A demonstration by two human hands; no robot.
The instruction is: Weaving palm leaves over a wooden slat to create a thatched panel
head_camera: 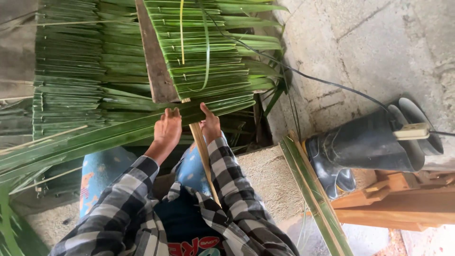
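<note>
Over the person's knees, the left hand [167, 127] and right hand [210, 122] both pinch a long green palm leaf [118, 132] against the bamboo slat [203, 151] — folding it snug beside the stitched row [208, 66] seems best.

A rough outdoor work yard for palm-leaf thatching. Stacked panels of folded green palm leaves [71, 71] fill the upper left. Cracked grey concrete floor [379, 42] and black rubber boots [360, 147] lie right.

A long green palm leaf [118, 130] lies folded across a thin bamboo stick [203, 151], beneath a row of leaves [208, 57] already folded over it.
</note>
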